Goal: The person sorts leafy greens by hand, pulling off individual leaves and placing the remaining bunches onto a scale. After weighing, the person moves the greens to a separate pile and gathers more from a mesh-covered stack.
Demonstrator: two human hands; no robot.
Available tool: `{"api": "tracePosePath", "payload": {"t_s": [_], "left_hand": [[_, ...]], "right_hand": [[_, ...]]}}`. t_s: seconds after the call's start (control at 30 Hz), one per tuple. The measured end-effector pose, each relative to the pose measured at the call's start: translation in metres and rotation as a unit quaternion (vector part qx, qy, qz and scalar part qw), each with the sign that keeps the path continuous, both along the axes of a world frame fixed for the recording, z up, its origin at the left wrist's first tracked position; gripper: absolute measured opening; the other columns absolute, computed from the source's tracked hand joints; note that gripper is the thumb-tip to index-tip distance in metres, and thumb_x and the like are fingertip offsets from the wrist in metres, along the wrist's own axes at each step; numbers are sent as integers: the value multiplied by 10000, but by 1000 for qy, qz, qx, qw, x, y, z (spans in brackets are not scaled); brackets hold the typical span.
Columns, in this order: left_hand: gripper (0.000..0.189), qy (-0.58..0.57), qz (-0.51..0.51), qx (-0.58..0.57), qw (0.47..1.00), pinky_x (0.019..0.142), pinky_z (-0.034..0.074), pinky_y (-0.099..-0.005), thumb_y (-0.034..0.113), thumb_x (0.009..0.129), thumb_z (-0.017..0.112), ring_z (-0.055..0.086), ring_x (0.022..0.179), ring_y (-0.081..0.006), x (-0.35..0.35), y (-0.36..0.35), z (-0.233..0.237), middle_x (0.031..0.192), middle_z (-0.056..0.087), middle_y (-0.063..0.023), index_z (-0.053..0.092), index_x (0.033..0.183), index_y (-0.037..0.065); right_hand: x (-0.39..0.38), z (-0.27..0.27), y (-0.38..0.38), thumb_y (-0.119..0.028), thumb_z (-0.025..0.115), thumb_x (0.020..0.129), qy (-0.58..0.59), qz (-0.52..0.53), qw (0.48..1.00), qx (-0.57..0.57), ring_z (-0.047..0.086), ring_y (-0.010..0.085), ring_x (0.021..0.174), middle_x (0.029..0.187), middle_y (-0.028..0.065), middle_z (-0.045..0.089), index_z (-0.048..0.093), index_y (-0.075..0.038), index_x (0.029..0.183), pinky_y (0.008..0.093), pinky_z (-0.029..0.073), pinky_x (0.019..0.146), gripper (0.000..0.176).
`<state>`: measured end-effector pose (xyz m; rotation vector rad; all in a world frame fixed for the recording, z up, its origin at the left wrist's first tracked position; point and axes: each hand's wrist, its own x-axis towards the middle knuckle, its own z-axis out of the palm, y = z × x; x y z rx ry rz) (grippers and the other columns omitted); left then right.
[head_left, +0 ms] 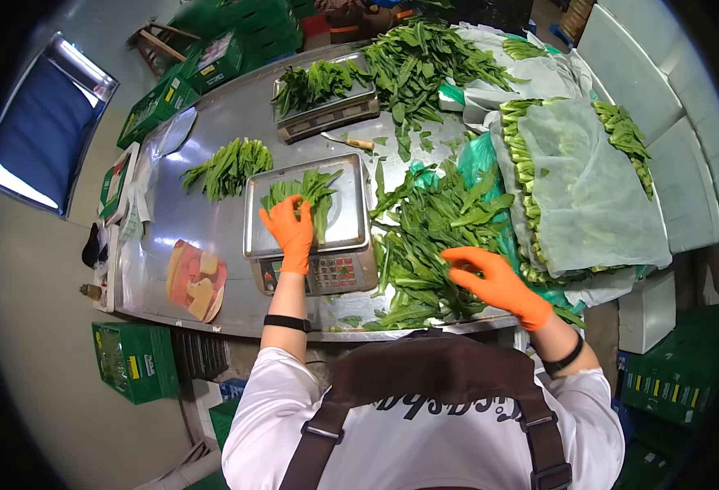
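Note:
My left hand, in an orange glove, is over the near-left part of a small bunch of leafy greens on the scale's metal tray. Its fingers are curved and spread apart, and no grip on the leaves shows. The scale's keypad faces me below the tray. To the right, my right hand, also gloved in orange, hovers at the edge of a large pile of loose green leaves. Its thumb and fingers are apart with nothing between them.
A second scale bearing greens stands at the back, near a wooden-handled knife. Another bunch lies left of the tray. Cloth-covered greens are stacked at the right. Patterned paper lies front left.

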<state>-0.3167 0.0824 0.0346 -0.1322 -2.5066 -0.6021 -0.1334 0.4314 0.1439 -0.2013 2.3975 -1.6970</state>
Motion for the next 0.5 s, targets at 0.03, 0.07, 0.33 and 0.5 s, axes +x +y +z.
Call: {"api": "tracePosePath", "payload": {"t_s": [0.03,0.07,0.33,0.5], "left_hand": [[184,0,-1,-1,1000,1078,171,-512,260,804,645,538,909,-227,6,5,3,854,602,-34,620,931,130],[189,20,-11,-23,999,1080,171,-509,255,799,647,538,907,-233,14,11,5,848,596,-38,616,933,126],[276,-92,-59,-71,992,1062,207,-514,249,788,639,543,964,-272,36,28,-28,989,611,-82,617,1015,94],[277,-44,-71,0,996,1043,246,-477,224,798,642,533,1017,-278,60,71,10,1034,614,-91,615,1033,81]], "right_hand": [[14,3,20,-184,617,846,-10,-23,1000,17,604,169,892,1048,90,643,604,-33,1149,296,483,770,339],[25,6,38,-180,620,844,-6,-39,999,15,605,170,886,1046,90,643,607,-31,1142,299,484,767,333],[36,80,216,-220,619,837,100,-280,937,186,609,160,771,884,69,668,659,-47,1008,297,471,689,247],[-61,56,394,-300,602,804,194,-455,810,316,601,295,1023,1098,179,626,591,-41,1145,384,459,887,428]]}}
